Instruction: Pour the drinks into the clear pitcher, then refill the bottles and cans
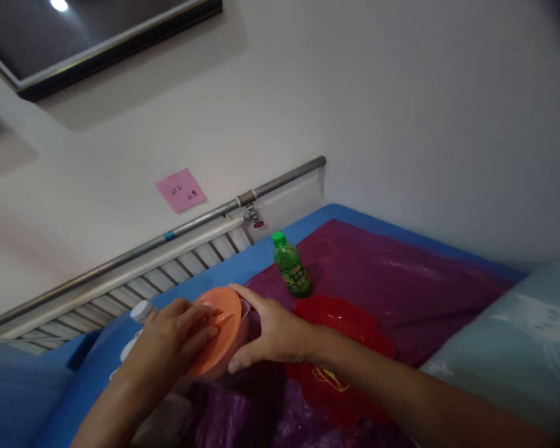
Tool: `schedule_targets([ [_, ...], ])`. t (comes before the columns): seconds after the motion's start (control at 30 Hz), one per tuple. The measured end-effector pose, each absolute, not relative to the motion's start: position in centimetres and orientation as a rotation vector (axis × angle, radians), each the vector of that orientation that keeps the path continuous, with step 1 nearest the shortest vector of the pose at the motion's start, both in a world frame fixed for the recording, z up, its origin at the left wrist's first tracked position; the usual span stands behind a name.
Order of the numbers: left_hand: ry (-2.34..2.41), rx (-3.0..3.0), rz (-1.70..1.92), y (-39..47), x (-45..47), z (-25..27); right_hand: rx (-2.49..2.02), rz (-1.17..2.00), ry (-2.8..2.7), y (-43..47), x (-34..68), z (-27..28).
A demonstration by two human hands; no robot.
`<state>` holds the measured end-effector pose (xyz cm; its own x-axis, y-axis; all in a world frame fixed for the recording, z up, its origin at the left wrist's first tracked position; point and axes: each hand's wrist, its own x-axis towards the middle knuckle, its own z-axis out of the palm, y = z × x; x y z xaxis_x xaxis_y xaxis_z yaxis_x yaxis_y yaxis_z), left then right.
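Note:
A round container (241, 343) with an orange lid (228, 303) is tilted between my two hands. My left hand (172, 333) is closed on the lid, its fingers at the raised ridge across the top. With thumb and fingers spread around the right side, my right hand (275, 328) grips the container's body. A pale edge shows between lid and body near my right fingers. Just past my right hand stands a green-capped bottle (290, 267) with a green label. Under my right forearm lies a red scalloped plate (338, 318) with a yellow drawing.
Purple plastic sheeting (354, 267) covers part of a blue surface (249, 266). A white-capped item (142, 310) stands left of my left hand, partly hidden. Behind are a radiator (177, 264), a pipe (289, 177) and a valve (252, 214). A pale patterned cushion (513, 348) lies right.

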<state>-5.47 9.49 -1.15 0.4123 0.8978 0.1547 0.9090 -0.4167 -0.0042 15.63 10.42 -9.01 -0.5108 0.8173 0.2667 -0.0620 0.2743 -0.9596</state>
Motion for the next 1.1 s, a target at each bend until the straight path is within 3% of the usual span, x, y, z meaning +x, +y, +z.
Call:
schedule_targets([
  [0.33, -1.735, -2.57, -0.069, 9.1, -5.1, -0.9, -0.656, 1.201, -1.741, 10.3, 15.3, -9.6],
  [0.7, -1.893, -2.53, -0.337, 9.1, -4.8, -1.0, -0.717, 1.08, -1.828, 10.2, 15.7, -9.3],
  [1.1, -1.995, -2.365, -0.393, 8.7, -4.2, -1.6, -0.706, 1.094, -1.81, 10.3, 15.6, -9.6],
])
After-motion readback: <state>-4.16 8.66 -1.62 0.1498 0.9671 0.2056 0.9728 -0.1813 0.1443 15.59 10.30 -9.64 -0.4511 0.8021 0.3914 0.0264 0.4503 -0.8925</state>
